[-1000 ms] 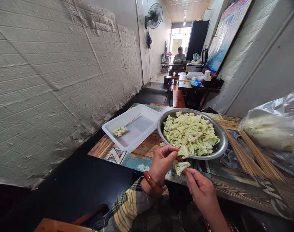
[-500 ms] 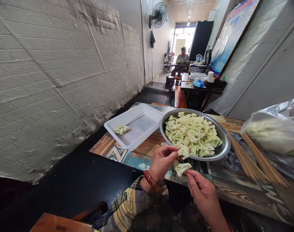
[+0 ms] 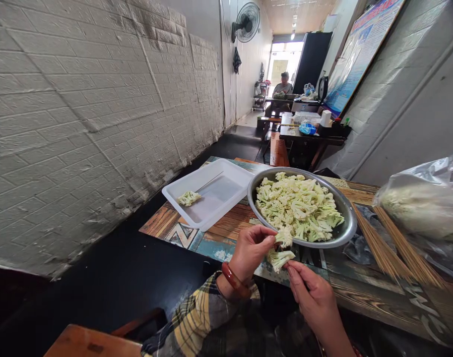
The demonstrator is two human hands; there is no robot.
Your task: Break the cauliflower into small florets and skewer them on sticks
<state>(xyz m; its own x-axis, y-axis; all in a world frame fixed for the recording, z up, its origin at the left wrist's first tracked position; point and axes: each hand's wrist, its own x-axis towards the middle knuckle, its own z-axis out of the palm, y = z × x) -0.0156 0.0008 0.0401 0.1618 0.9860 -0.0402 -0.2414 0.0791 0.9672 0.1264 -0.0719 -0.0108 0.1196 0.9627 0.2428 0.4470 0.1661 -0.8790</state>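
- Lying left of the bowl, the white tray carried one cauliflower piece at the end of a thin stick; nothing had been added there over the last second.
- Just in front of the bowl's near rim, the left hand had its thumb and finger pinched on the upper floret, a hold that had not altered.
- Close below that floret, and nearer the person than the bowl, was the lower floret; whether a stick joined the two could not be told.
- Filling most of the bowl, the cauliflower heap looked unchanged.
- In front of the bowl, the right hand had its fingertips closed on the lower floret's stem end, also as before. Only the view had swung slightly left, so the handling seemed paused at the same stage, with both florets yet to be put down.
- Right of the bowl, the loose sticks lay untouched over a grey cloth, with a clear bag beyond them.
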